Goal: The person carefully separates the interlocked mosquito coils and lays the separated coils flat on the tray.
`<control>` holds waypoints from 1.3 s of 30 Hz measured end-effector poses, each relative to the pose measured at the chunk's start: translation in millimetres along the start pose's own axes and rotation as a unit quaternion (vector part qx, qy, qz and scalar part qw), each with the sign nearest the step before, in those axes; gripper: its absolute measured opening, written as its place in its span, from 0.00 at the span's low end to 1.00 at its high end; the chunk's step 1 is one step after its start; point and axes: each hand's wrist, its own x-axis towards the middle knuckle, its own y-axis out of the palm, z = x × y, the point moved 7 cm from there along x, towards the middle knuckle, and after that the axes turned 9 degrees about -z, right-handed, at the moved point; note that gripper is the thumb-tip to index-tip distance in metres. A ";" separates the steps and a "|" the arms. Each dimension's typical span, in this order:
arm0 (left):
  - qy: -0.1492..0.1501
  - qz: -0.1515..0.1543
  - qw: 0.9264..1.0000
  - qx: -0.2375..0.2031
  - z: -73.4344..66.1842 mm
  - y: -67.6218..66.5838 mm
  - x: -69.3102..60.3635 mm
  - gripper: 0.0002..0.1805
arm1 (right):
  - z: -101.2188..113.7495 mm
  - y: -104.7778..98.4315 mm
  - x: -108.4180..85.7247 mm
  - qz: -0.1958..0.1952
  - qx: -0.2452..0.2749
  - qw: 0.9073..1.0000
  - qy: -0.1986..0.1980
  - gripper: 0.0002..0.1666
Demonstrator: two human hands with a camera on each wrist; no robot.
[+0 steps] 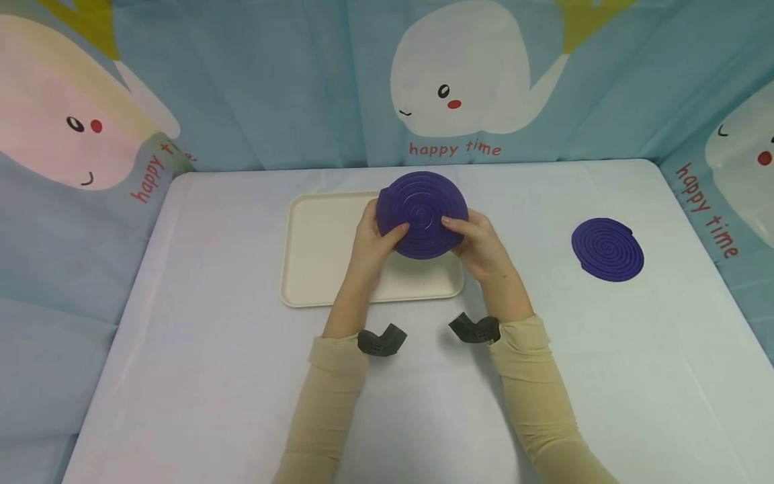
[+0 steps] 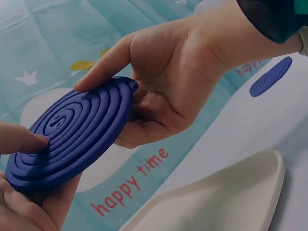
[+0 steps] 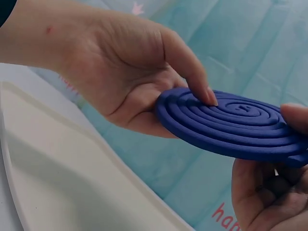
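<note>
Above the tray, both hands hold up a blue-purple spiral disc (image 1: 421, 191), a flat coil wound from one thick round strand. My left hand (image 1: 373, 240) pinches its left edge, thumb on the top face and fingers underneath. On the opposite edge my right hand (image 1: 484, 250) grips it the same way; the right wrist view shows the coil (image 3: 216, 137) tilted between both hands. The undersides of the fingers are partly hidden by the disc. A second blue-purple spiral disc (image 1: 607, 249) lies flat on the table to the right.
A cream rectangular tray (image 1: 317, 252) rests on the white-covered table (image 1: 199, 376) beneath the hands. Light blue curtains (image 1: 290, 101) with whale prints stand along the back and both sides. Each wrist carries a dark camera mount (image 1: 382, 341).
</note>
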 end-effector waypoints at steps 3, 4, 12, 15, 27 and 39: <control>0.015 -0.010 0.999 0.026 -2.0 -0.7 -0.3 0.32 | -2.9 1.5 0.3 0.014 -0.016 1.000 0.007 0.15; 0.019 -0.012 0.999 0.037 -2.7 -0.6 -0.6 0.32 | -3.6 2.1 0.3 0.018 -0.022 1.000 0.008 0.15; 0.023 -0.030 0.995 0.089 -3.9 0.2 -2.2 0.31 | -8.5 2.7 -0.1 0.048 -0.057 0.997 0.010 0.15; 0.026 -0.036 0.994 0.099 -5.0 0.1 -2.4 0.30 | -9.4 2.8 -0.3 0.059 -0.054 0.997 0.011 0.15; 0.017 -0.001 0.995 0.103 -5.2 1.1 -1.8 0.31 | -13.9 3.8 0.1 0.091 -0.022 0.995 0.027 0.16; 0.018 0.063 0.997 0.039 -5.7 6.9 -4.6 0.34 | -13.2 2.3 -0.9 0.104 0.014 0.994 0.040 0.17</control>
